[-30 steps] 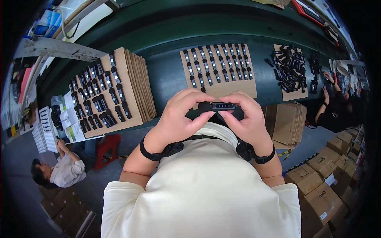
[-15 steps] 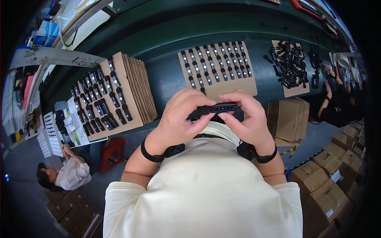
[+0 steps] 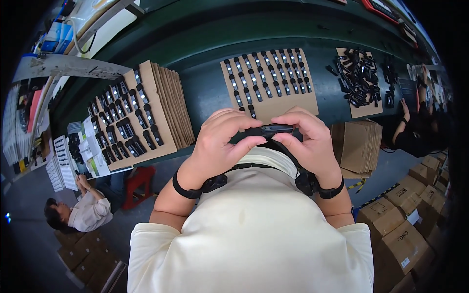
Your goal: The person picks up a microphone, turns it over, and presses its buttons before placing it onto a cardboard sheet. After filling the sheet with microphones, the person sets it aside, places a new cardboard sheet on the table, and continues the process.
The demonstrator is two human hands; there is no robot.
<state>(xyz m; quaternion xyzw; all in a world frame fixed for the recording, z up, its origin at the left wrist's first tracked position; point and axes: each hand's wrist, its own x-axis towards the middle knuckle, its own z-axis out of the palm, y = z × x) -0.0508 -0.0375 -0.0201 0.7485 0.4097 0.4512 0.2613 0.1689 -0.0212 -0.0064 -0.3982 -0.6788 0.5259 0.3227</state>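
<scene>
A small black microphone with a dark rounded end lies crosswise between my two hands, held in front of my waist. My left hand pinches its rounded end with thumb and fingers. At the other end, the thumb and fingers of my right hand close on the body. A small slot-like opening shows on the side facing up. Just beyond my hands is a cardboard sheet with rows of similar microphones, each with a bright white spot. Its near edge is partly hidden by my fingers.
Stacked cardboard sheets at left carry more microphones. A heap of black pieces lies on cardboard at right. Folded cardboard stands beside the green bench; cartons fill the lower right. Co-workers sit at left and right.
The microphone has been turned between my fingers: a face with a row of small marks showed before, and the slotted side shows now. The right co-worker's hands have shifted.
</scene>
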